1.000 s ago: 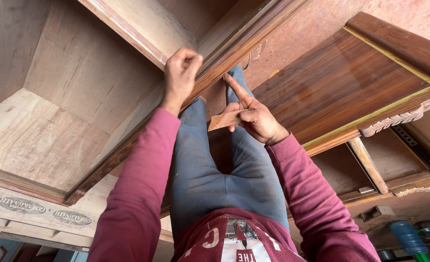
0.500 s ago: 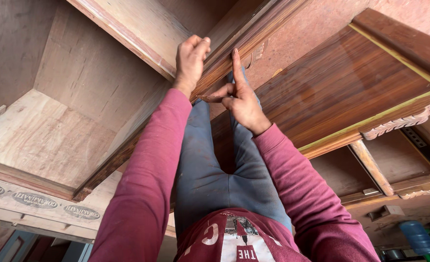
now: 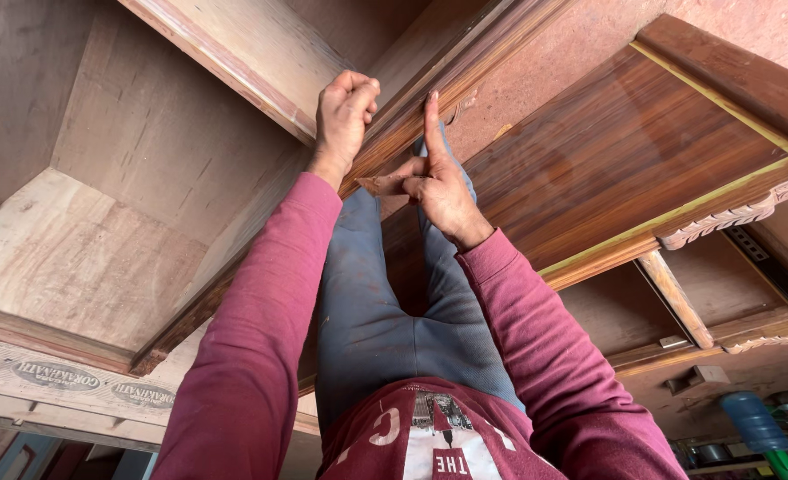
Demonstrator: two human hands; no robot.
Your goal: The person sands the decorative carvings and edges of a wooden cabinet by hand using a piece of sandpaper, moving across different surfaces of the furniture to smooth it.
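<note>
Brown sandpaper scrap (image 3: 381, 185) pinched in right hand (image 3: 438, 187) grip; left hand (image 3: 345, 116) fisted on wooden moulding (image 3: 429, 98).

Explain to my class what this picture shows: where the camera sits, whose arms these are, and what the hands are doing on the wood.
There is no machine here. The camera is worn on a person's head and looks down along their own body, so you see their two arms in dark red sleeves, their blue trousers and the wooden furniture under them. The left hand is closed into a fist and rests on the edge of a long wooden frame rail. The right hand has its forefinger stretched out along a darker moulded edge and pinches a small brownish scrap, perhaps sandpaper; I cannot tell for sure. To the right lies a polished brown panel with a thin yellow border and a carved trim strip. To the left are pale, unfinished plywood compartments. A blue bottle stands at the lower right.
</note>
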